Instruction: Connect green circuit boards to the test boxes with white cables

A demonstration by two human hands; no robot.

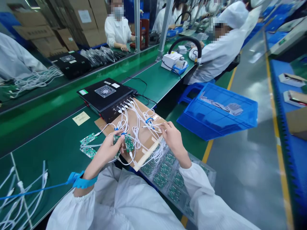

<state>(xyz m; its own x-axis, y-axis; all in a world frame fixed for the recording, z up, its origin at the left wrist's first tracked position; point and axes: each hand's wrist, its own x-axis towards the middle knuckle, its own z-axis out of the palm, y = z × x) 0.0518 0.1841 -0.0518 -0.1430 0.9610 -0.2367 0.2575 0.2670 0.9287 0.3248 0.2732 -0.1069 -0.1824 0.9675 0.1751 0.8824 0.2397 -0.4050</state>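
Note:
My left hand (109, 150) is closed around a small green circuit board (128, 143) at the near edge of a cardboard sheet (144, 137). My right hand (171, 137) pinches a thin white cable (153, 125) just above the sheet. Several white cables (130, 116) run from a black box (105, 95) across the cardboard. Two more green boards (88, 145) lie on the green bench to the left of my left hand. A blue wrist strap (80, 180) circles my left wrist.
A clear tray of green boards (168, 175) rests on my lap. A blue crate (218, 110) sits on the floor to the right. A yellow note (81, 118) lies on the bench. Loose white cables (21, 195) lie at bottom left. Other workers in white sit further along the bench.

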